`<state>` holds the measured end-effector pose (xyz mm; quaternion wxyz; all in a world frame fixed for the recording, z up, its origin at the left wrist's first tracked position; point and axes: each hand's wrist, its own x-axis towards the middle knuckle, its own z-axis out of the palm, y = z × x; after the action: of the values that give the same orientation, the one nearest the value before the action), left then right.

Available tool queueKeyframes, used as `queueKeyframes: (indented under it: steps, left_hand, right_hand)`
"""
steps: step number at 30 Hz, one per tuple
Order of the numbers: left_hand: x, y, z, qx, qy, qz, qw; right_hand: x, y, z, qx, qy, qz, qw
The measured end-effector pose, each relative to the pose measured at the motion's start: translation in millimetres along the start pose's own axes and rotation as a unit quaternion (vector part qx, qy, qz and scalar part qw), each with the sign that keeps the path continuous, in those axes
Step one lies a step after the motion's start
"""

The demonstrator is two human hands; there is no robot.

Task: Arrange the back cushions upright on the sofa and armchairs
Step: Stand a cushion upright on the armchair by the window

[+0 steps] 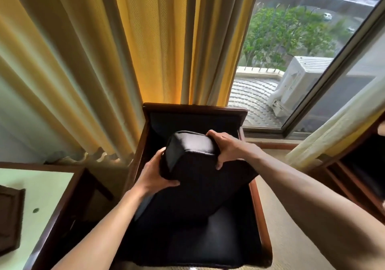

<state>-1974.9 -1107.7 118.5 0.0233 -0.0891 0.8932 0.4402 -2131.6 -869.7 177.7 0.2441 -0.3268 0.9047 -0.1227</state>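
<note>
A black back cushion (195,178) is lifted and tilted over the seat of a dark wood armchair (258,213). My left hand (155,174) grips the cushion's left upper corner, thumb on the front face. At the right upper corner my right hand (226,147) holds it, fingers curled over the top edge. The cushion's lower end rests toward the black seat (220,240). The armchair's padded back (193,119) stands bare behind the cushion.
Yellow curtains (145,40) hang right behind the armchair. A window (302,50) is at the right. A light-topped side table (41,190) with a dark tray (9,217) stands on the left. Another dark wood seat (358,165) is at the right edge.
</note>
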Motion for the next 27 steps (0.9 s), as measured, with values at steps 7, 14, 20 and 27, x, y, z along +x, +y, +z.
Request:
queueKeyframes:
  steps: [7,14,20,27]
  left_hand:
    - [12,-21,9,0.033,0.046,-0.037,0.998]
    - [-10,-38,33,-0.023,0.024,-0.098,0.995]
    - [-25,-50,27,0.122,-0.001,-0.126,0.984]
    - [-5,-11,5,0.089,0.057,-0.020,0.994]
  right_hand:
    - [16,-37,11,0.013,0.032,-0.101,0.994]
    - [32,-132,8,-0.299,-0.021,-0.053,0.952]
    - [30,-150,6,-0.280,0.016,-0.123,0.952]
    - [10,-88,-57,-0.219,0.027,-0.064,0.973]
